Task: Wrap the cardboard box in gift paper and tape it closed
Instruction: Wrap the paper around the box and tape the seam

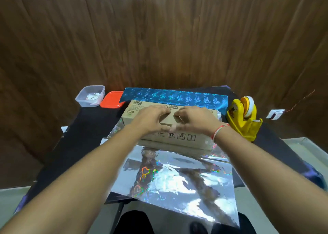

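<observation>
A brown cardboard box (pixel 184 138) with printed symbols on its near side lies on a silver holographic sheet of gift paper (pixel 177 180) that spreads toward me over the table's front edge. My left hand (pixel 150 117) and my right hand (pixel 193 118) rest side by side on top of the box, fingers curled and spread, thumbs almost touching. Neither hand grips anything. A yellow tape dispenser (pixel 243 120) with a roll of tape stands just right of the box, beside my right wrist.
A blue heart-patterned gift sheet (pixel 177 97) lies behind the box. At the back left sit a clear plastic tub (pixel 89 96) with scraps and an orange lid (pixel 111 99). The table has a dark cover (pixel 79 145). A wooden wall stands close behind.
</observation>
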